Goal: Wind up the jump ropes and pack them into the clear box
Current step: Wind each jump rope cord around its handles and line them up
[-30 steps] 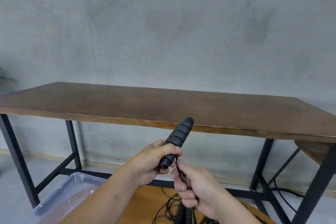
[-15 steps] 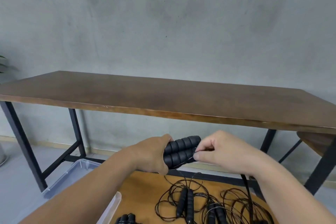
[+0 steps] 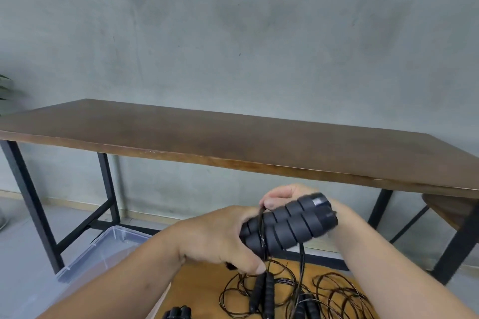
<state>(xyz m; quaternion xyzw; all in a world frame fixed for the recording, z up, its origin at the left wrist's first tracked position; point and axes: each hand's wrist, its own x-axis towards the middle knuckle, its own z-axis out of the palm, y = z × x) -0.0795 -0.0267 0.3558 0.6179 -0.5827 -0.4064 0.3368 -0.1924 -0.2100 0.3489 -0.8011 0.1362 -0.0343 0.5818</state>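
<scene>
My left hand (image 3: 220, 238) grips two black ribbed jump rope handles (image 3: 290, 225) held side by side, pointing up to the right. A thin black rope (image 3: 261, 228) loops around the handles near my fingers. My right hand (image 3: 278, 195) is behind the handles and pinches the rope at the top of the loop; most of it is hidden. Rope hangs down from the handles (image 3: 302, 259). The clear box (image 3: 103, 246) stands on the floor at the lower left. Several loose jump ropes (image 3: 267, 290) lie on a low wooden surface below my hands.
A long dark wooden table (image 3: 233, 137) on black metal legs (image 3: 31, 204) stands in front of a grey wall. Another pair of black handles (image 3: 177, 313) shows at the bottom edge. A wooden stool edge (image 3: 448, 207) is at the right.
The handle pair has tilted up to the right and come closer. My right hand moved from the front of the handles to behind them, carrying the rope around them.
</scene>
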